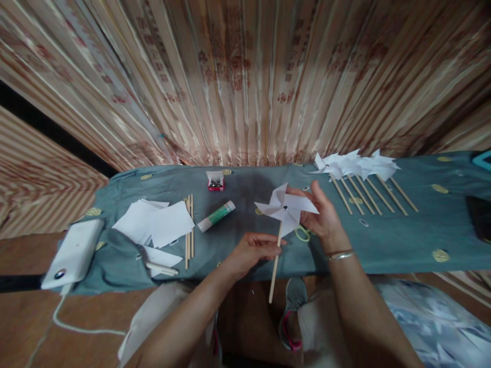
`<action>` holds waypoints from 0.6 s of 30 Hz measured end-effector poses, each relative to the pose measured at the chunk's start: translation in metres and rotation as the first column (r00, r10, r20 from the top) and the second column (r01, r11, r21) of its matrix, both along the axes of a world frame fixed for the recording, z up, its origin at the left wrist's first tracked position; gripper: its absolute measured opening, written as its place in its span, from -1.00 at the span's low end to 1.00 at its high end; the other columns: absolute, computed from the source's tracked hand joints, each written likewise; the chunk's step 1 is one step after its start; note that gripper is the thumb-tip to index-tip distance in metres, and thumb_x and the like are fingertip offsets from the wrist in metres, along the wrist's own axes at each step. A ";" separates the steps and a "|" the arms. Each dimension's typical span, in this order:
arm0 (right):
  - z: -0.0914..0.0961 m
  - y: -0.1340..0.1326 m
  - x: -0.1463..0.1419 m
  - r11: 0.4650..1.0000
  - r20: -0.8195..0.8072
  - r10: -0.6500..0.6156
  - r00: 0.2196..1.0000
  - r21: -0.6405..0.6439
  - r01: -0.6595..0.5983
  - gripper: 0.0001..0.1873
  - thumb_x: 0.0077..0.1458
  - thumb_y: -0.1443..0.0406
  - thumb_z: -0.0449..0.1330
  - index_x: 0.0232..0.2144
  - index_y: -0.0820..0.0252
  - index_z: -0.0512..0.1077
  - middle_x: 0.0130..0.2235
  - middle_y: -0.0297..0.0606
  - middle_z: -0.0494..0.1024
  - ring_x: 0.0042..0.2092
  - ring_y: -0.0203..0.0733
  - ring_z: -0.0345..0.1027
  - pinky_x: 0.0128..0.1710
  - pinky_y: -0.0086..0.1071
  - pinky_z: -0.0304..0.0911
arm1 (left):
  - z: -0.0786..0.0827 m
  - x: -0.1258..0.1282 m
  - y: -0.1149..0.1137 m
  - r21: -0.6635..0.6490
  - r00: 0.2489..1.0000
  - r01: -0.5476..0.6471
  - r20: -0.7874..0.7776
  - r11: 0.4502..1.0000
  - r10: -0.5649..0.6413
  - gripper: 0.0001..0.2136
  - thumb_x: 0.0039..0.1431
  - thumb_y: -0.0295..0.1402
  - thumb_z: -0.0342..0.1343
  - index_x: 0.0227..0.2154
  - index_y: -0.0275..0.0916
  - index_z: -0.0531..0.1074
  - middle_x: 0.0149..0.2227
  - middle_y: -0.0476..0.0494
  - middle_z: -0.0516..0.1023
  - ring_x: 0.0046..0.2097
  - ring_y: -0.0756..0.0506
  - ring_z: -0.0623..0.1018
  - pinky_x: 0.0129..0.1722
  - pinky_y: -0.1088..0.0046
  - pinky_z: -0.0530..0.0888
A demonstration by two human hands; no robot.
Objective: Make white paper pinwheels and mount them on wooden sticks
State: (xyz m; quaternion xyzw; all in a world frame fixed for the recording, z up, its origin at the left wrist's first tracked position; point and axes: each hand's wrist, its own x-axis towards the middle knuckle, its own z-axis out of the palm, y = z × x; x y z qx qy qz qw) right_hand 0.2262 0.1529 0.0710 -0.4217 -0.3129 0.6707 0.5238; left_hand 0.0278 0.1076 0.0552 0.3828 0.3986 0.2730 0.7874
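A white paper pinwheel (292,217) on a wooden stick is held upright above the front part of the table, a silver pin at its centre. Closed around its stick, below the blades, is my left hand (255,250). My right hand (321,214) is beside the blades with the thumb raised and the fingers apart. Some of its fingers are partly hidden behind the paper, and I cannot tell whether they touch it. Yellow-handled scissors (303,233) lie below my right hand, mostly covered from view.
Several finished pinwheels (360,166) lie at the back right. On the left are white paper sheets (172,222), loose wooden sticks (190,230), a glue stick (217,216) and a red box of pins (216,182). A white power bank (74,253) with a cable sits at the left edge.
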 end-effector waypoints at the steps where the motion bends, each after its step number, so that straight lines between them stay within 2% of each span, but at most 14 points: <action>1: -0.001 0.000 0.000 1.000 0.008 0.018 1.000 -0.007 -0.018 -0.35 -0.09 -0.26 0.16 -0.31 0.14 0.58 -0.35 -0.20 0.66 -0.31 -0.07 0.53 -0.37 -0.32 0.40 | -0.001 0.000 0.000 0.004 1.000 0.006 -0.002 1.000 -0.006 -0.63 -0.35 -0.21 0.45 -0.40 -0.28 0.66 -0.59 -0.02 0.47 -0.51 0.08 0.32 -0.42 0.50 0.22; 6: 0.001 -0.002 -0.001 0.998 -0.017 0.062 0.998 0.018 -0.062 -0.40 -0.10 -0.19 0.22 -0.22 0.11 0.59 -0.26 -0.24 0.66 -0.35 -0.13 0.51 -0.49 -0.37 0.36 | -0.002 0.000 -0.003 -0.003 1.000 0.030 -0.008 1.000 -0.030 -0.65 -0.34 -0.21 0.45 -0.41 -0.26 0.65 -0.57 -0.02 0.49 -0.50 0.08 0.32 -0.41 0.50 0.22; 12: -0.005 -0.002 -0.001 0.999 -0.031 -0.050 0.998 0.017 0.051 -0.63 -0.12 -0.01 0.35 -0.30 0.05 0.60 -0.30 -0.33 0.66 -0.38 -0.17 0.48 -0.47 -0.37 0.37 | 0.001 0.000 -0.003 -0.042 1.000 0.020 0.005 0.999 -0.020 -0.64 -0.35 -0.22 0.46 -0.41 -0.27 0.65 -0.53 -0.03 0.51 -0.48 0.07 0.35 -0.37 0.50 0.28; 18: -0.009 -0.001 0.002 0.996 -0.045 -0.072 0.996 0.049 0.074 -0.69 -0.16 0.08 0.40 -0.32 0.04 0.61 -0.32 -0.31 0.66 -0.38 -0.18 0.48 -0.48 -0.39 0.36 | -0.001 -0.001 -0.002 -0.055 1.000 0.018 0.012 0.998 -0.017 -0.61 -0.37 -0.21 0.47 -0.39 -0.27 0.65 -0.54 -0.02 0.50 -0.49 0.09 0.34 -0.37 0.51 0.29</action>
